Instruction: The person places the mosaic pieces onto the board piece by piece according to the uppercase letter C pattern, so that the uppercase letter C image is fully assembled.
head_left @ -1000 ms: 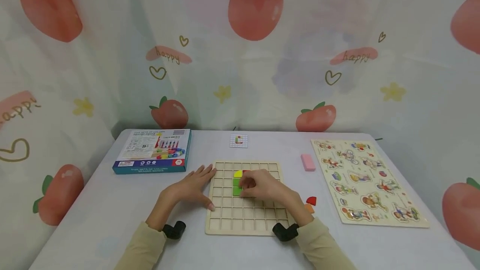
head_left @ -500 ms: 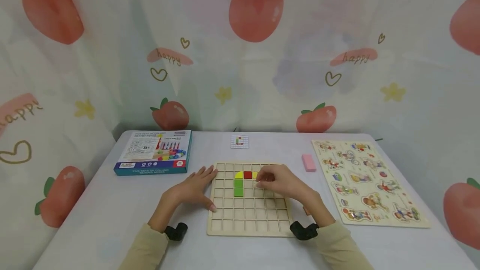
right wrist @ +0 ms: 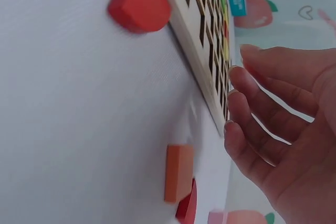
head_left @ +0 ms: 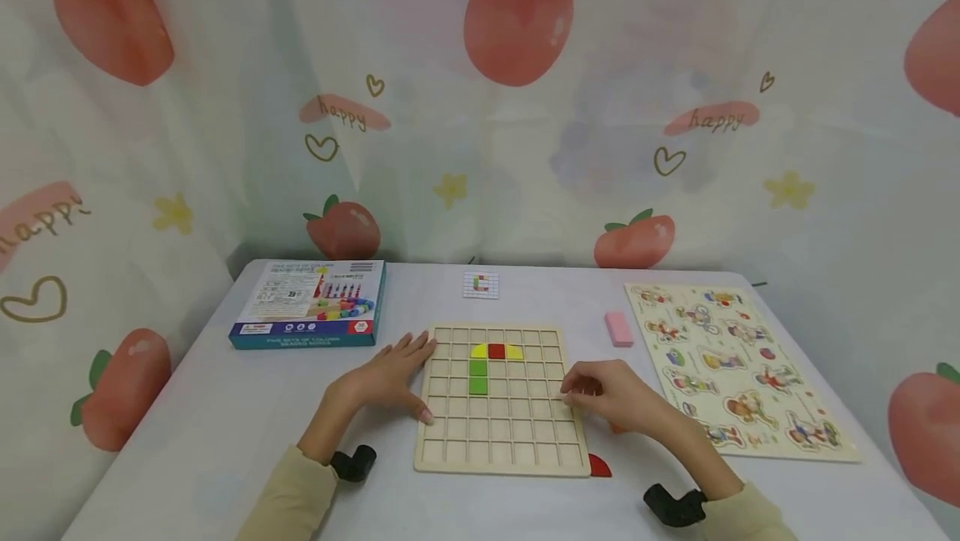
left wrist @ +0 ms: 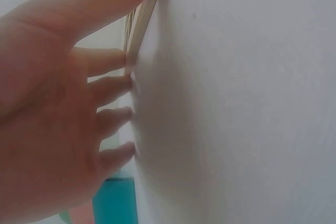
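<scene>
A wooden grid board [head_left: 498, 430] lies before me. In it sit two green squares [head_left: 477, 386], a yellow rounded piece [head_left: 478, 351] above them, a red square [head_left: 497, 351] and another yellow rounded piece [head_left: 515, 353]. My left hand [head_left: 384, 378] rests at the board's left edge, fingers spread. Over the right edge hovers my right hand [head_left: 611, 395], loosely curled; the right wrist view shows nothing between thumb and fingers. A red rounded block [right wrist: 140, 3] lies by the board's near right corner. An orange block [right wrist: 178, 173] and another red block [right wrist: 187, 203] lie farther along.
A small pattern card [head_left: 481, 284] lies behind the board. To the right are a pink block [head_left: 619, 329] and a picture puzzle board [head_left: 738, 370]. A flat blue box [head_left: 307, 303] lies at the back left. A printed curtain surrounds the table.
My right hand has let go of the right yellow piece and moved right, to the board's edge. The red block at the near corner has come into view. My left hand stays put.
</scene>
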A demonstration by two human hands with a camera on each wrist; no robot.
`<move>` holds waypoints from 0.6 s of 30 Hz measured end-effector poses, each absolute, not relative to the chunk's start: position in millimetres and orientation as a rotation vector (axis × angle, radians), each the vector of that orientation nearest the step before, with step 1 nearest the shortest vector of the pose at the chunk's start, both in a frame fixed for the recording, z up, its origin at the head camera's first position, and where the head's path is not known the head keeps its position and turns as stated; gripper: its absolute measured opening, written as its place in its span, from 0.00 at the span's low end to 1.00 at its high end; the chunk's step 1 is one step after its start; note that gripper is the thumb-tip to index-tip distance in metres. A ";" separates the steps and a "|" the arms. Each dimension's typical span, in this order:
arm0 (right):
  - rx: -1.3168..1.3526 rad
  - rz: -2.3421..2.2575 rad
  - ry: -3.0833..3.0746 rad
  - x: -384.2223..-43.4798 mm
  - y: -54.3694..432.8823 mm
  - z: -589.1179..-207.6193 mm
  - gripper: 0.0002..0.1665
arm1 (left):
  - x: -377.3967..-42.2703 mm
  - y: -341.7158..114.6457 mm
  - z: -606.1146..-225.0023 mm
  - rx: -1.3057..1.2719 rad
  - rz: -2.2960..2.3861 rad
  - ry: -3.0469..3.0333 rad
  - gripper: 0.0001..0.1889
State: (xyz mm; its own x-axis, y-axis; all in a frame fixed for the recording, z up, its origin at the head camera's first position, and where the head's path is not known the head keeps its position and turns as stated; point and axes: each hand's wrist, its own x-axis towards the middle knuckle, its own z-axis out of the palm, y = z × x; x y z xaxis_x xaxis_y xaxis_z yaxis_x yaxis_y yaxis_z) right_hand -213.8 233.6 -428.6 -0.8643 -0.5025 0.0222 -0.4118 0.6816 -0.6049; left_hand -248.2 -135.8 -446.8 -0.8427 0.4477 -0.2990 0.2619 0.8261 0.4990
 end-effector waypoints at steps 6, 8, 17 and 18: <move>-0.734 -0.928 2.774 -205.2 250.6 -431.0 0.03 | -246.5 -135.2 -444.8 0.518 0.630 2.607 0.61; -0.717 -0.937 2.776 -202.8 255.2 -430.8 0.04 | -246.2 -135.2 -443.7 0.518 0.628 2.609 0.61; -0.634 -0.986 2.762 -194.3 276.3 -431.7 0.06 | -246.9 -134.4 -443.5 0.525 0.615 2.611 0.61; -0.631 -0.975 2.774 -193.3 278.1 -432.0 0.06 | -246.5 -134.2 -443.3 0.526 0.615 2.611 0.61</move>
